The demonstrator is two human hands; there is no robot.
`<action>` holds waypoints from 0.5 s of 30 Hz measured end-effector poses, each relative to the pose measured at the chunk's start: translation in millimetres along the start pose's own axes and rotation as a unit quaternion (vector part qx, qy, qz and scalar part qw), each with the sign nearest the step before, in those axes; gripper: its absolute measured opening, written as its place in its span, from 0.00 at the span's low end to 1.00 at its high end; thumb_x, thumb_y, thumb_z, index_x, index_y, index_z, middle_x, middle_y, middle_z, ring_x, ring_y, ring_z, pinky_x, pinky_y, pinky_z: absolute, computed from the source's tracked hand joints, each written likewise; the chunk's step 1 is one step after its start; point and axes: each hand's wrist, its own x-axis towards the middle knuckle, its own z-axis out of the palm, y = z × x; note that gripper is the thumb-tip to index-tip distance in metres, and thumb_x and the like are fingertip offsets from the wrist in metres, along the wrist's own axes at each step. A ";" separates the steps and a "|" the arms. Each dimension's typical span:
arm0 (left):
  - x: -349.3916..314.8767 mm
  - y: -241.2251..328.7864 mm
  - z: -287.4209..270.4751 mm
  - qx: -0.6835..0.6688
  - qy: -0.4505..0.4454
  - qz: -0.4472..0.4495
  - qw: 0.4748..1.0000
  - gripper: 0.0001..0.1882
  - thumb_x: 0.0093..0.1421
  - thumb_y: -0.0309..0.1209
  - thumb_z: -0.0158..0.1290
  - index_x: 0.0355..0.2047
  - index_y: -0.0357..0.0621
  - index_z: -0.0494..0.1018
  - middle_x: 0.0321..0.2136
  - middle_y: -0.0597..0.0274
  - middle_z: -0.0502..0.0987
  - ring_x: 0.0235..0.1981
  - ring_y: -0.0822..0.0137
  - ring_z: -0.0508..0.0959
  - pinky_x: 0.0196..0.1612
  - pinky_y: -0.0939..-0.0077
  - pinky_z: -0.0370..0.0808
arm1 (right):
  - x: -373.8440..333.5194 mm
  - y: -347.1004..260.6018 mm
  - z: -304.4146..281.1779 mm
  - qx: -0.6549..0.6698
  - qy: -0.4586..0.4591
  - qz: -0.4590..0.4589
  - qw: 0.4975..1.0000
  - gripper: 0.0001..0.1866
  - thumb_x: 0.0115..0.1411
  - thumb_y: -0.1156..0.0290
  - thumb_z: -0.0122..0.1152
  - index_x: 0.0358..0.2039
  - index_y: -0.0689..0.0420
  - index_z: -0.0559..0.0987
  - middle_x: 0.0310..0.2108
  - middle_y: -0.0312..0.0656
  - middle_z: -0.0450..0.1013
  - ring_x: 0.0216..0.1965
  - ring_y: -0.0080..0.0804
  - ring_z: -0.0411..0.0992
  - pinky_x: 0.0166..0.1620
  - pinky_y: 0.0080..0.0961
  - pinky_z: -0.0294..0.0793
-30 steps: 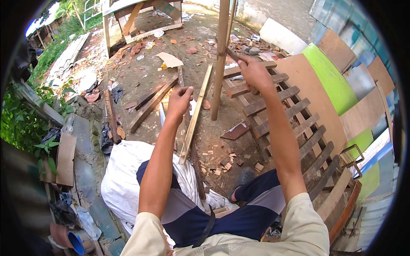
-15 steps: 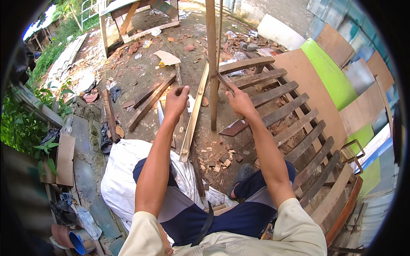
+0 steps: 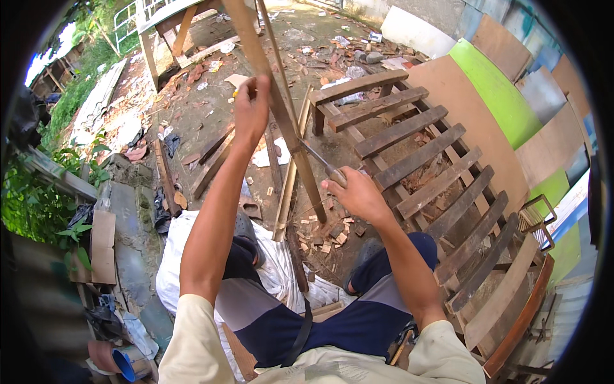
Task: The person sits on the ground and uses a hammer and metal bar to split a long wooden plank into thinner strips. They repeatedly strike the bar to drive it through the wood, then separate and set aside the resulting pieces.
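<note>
A long wooden post [image 3: 279, 109] leans in front of me, its top tilted left and its foot on the ground among wood chips. My left hand [image 3: 251, 109] is closed at the upper part of the post, its fingers curled against the wood. In my right hand [image 3: 361, 195] is a bladed hand tool [image 3: 336, 175] with a brown handle and a narrow metal blade. I see the blade nearly edge-on, so its full shape is hidden. Its far end meets the post at about mid-height, or lies just in front of it.
A slatted wooden pallet [image 3: 409, 137] fills the right side, beside green and brown boards [image 3: 492, 105]. Between my feet lie scattered wood chips [image 3: 329, 238]. A light wood strip [image 3: 286, 198] and a white sack [image 3: 173, 256] are nearer left. A table [image 3: 169, 16] stands far left.
The post has gone from upright to leaning left at the top. My left hand has risen to the post. My right hand has come lower and nearer with the tool.
</note>
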 end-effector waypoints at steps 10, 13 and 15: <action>11.7 51.7 49.9 -0.061 0.121 0.082 0.987 0.32 0.68 0.56 0.45 0.22 0.37 0.69 0.14 0.66 0.65 0.20 0.74 0.63 0.23 0.70 0.61 | -22.0 21.6 42.1 0.170 -0.054 0.054 0.983 0.19 0.55 0.60 0.71 0.35 0.64 0.78 0.19 0.40 0.72 0.15 0.26 0.67 0.20 0.28 0.66; 13.4 48.5 62.2 -0.035 0.120 0.120 0.985 0.31 0.69 0.56 0.42 0.19 0.42 0.66 0.13 0.72 0.63 0.18 0.78 0.63 0.21 0.76 0.59 | -29.8 18.5 42.9 0.287 -0.083 0.094 0.950 0.15 0.56 0.69 0.69 0.37 0.65 0.75 0.17 0.37 0.69 0.12 0.22 0.63 0.17 0.26 0.62; 15.6 46.8 63.4 -0.046 0.111 0.098 0.988 0.31 0.69 0.56 0.42 0.19 0.42 0.66 0.13 0.72 0.63 0.17 0.79 0.62 0.21 0.76 0.59 | -27.1 24.8 51.4 0.336 -0.101 0.119 0.929 0.14 0.56 0.74 0.66 0.39 0.66 0.73 0.17 0.36 0.68 0.12 0.22 0.62 0.16 0.25 0.61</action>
